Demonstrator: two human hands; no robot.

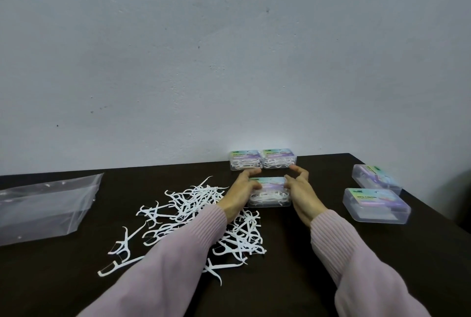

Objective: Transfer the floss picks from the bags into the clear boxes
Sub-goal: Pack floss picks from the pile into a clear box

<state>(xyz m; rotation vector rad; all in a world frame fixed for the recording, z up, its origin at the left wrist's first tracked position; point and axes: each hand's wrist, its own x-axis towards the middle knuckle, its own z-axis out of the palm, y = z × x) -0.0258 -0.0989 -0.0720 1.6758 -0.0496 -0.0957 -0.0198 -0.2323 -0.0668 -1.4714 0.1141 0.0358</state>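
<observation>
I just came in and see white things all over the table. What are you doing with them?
A person in pink sleeves is packing floss picks into clear boxes. The left hand and right hand hold a filled box between them. Two more filled boxes sit at the back by the wall, and two boxes wait on the right. A pile of loose floss picks lies on the dark table, with a clear bag on the left.

left hand (242,195) + right hand (302,195) grip filled box (269,193) | loose floss picks (193,219) on table (293,265)

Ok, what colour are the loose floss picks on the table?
White, clear against the dark table in the head view: floss picks.
</observation>
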